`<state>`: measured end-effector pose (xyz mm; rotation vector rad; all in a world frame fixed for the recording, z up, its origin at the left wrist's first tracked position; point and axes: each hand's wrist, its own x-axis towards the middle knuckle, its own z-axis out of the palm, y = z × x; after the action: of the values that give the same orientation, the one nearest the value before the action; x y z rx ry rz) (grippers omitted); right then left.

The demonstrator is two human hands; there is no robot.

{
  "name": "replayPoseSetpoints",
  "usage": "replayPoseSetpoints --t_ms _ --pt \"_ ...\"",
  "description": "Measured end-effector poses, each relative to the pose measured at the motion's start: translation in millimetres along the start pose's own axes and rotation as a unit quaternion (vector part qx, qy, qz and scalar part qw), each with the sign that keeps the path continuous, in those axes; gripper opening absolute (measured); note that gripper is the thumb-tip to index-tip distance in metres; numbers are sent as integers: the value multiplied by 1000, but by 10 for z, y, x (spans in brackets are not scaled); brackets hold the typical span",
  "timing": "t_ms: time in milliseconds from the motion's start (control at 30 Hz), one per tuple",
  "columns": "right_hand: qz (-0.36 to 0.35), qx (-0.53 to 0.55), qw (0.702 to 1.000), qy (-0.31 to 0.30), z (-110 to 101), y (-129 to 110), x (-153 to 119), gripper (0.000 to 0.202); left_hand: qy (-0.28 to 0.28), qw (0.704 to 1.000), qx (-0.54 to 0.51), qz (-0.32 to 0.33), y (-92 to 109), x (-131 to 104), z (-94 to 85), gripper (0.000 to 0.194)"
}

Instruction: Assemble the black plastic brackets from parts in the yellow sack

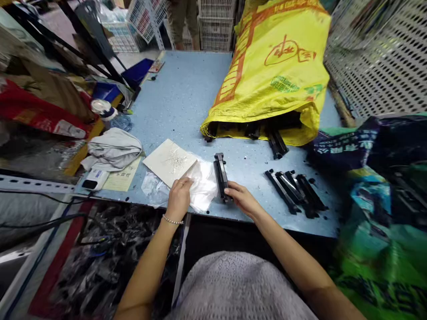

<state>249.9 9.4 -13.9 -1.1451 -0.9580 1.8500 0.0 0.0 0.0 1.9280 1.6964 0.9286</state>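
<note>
Where our right hand (243, 198) closes: its thumb and fingers grasp the near end of a long black part (220, 175).
Black part: it points away from us, near the middle of the bench's front edge; we cannot tell whether it touches the surface.
Left hand: our left hand (180, 192) lies with curled fingers at the near corner of a pale square board (171, 162); we cannot tell whether it pinches anything.
Clear plastic: thin sheets (204, 181) spread between our hands, partly under the board.
Loose row: several similar black pieces (296, 193) lie side by side toward the bench's front right corner.
Yellow sack: a large printed sack (273, 80) lies toward the back right, its mouth facing us, with more black pieces showing inside.
Left edge: we see a grey cloth (115, 149), a yellow paper (122, 177) and a small white device (95, 179) by the front left corner of the bench (176, 98).
</note>
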Motion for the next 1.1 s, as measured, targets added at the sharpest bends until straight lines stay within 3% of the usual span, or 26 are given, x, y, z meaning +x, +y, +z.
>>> replayPoseSetpoints --t_ms 100,200,267,367,467,600,700,800,867,967,1033,1100 --pt "-63 -23 997 -47 -27 -89 -167 49 -21 984 -156 -87 31 53 47 27" --pt "-124 -33 991 -37 28 -174 -255 51 -19 940 -302 -156 80 66 126 36" --pt "-146 -32 988 -22 120 -224 -236 52 -2 921 -353 -163 124 57 191 42" --pt "-97 0 992 -85 280 -264 -96 48 14 917 -371 -150 184 38 253 42" --pt "7 81 986 -145 337 -242 73 36 10 924 -360 -124 197 22 194 33" --pt "54 175 979 -92 186 -169 159 29 22 985 -168 -35 157 2 -2 6" --pt "43 163 984 -57 51 -167 98 27 22 999 -46 6 137 11 -49 26" --pt "8 132 991 -31 -22 -226 -72 27 12 999 -42 2 115 43 10 31" --pt "24 128 987 -92 -42 -255 -216 34 6 999 -41 0 93 64 48 36" --pt "131 144 955 -224 -35 -207 -335 43 12 999 -49 17 95 61 47 48" --pt "185 161 938 -245 -7 -127 -287 46 10 997 -45 55 153 14 27 56" --pt "181 175 943 -220 45 -51 -159 52 -35 991 -46 117 257 -72 28 60"
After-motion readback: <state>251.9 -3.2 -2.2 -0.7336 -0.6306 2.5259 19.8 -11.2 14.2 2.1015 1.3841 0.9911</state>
